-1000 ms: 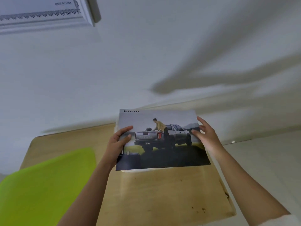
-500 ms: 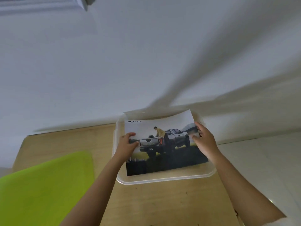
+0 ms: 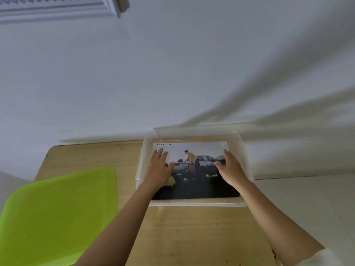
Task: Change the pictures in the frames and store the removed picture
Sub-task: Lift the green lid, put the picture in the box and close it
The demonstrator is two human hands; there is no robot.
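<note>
The picture [image 3: 194, 186], a print of a pickup truck, lies flat inside the clear plastic box [image 3: 248, 162] at the far edge of the wooden table [image 3: 192, 237], against the wall. Its long side runs left to right across the person. It sits directly under both palms: the left hand [image 3: 159, 167] presses on its left end and the right hand [image 3: 231, 169] on its right end, so neither is nearer than the other. All the fingers are straight and spread flat on the paper; the 2 hands grip nothing. Storing looks nearly done. The next move is probably to lift both hands straight up, so the sheet does not slide or curl. A white frame [image 3: 57, 8] hangs on the wall, well apart, up and to the left
</note>
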